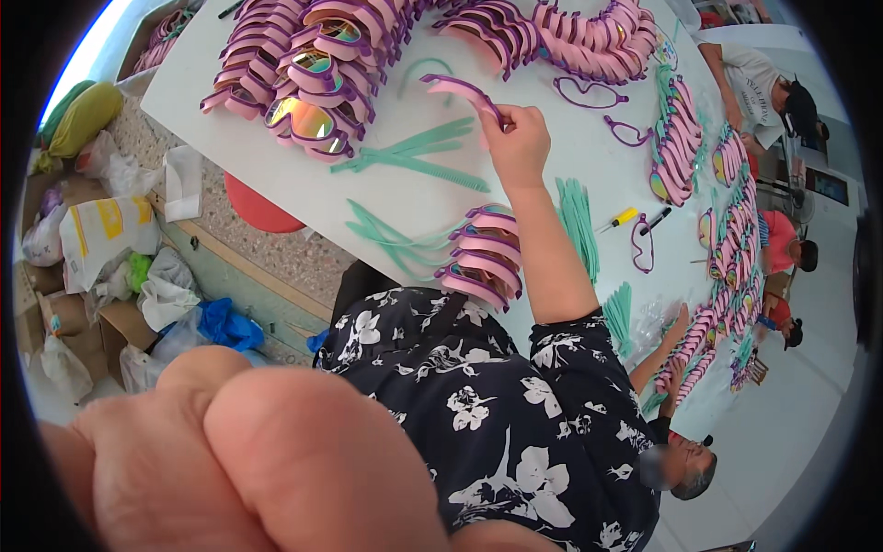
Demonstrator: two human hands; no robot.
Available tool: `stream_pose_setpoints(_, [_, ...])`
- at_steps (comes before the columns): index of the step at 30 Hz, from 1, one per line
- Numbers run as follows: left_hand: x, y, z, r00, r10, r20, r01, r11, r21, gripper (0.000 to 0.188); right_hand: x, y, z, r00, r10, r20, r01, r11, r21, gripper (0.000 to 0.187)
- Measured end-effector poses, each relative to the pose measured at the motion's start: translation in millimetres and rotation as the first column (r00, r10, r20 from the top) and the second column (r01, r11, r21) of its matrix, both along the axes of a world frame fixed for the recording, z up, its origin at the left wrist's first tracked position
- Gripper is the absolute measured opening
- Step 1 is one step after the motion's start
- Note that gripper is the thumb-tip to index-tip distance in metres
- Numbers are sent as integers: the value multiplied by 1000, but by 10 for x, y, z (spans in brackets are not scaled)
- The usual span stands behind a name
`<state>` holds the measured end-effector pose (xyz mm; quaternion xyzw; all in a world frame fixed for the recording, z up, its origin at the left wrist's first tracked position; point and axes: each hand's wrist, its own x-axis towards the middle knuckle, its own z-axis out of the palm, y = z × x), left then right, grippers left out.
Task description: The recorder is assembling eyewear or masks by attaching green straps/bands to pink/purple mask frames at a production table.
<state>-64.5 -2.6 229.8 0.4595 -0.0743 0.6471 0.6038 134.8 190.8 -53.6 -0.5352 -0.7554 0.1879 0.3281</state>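
Observation:
Over the table, my right hand [521, 140] is closed on one end of a pair of pink goggles [462, 89] with purple edging, seen nearly edge-on. Very large at the lower left, close to the camera, is what looks like my left hand [313, 442]. Its fingers are folded out of sight or cropped, so what it touches is hidden. A short row of pink goggles [483, 258] lies at the table edge by my body. Flat green straps [418, 152] are spread left of my right forearm, with a green strap bundle [577, 230] to its right.
Long rows of goggles [322, 55] cover the far side of the white table [198, 69]. Purple frames [589, 92], a yellow screwdriver [624, 218] and a black pen [655, 221] lie rightward. A red stool [262, 204] and bags [108, 235] stand left. Co-workers [685, 465] sit along the right.

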Motion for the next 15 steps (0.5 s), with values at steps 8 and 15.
stream_pose_setpoints(8, [156, -157, 6, 999, -24, 21, 25, 999, -29, 23, 129, -333, 231, 986, 45, -160, -47, 999, -4, 15])
stream_pose_setpoints(15, [239, -234, 59, 998, -23, 64, 28, 996, -82, 21, 234, -519, 344, 934, 85, -346, -117, 990, -73, 19])
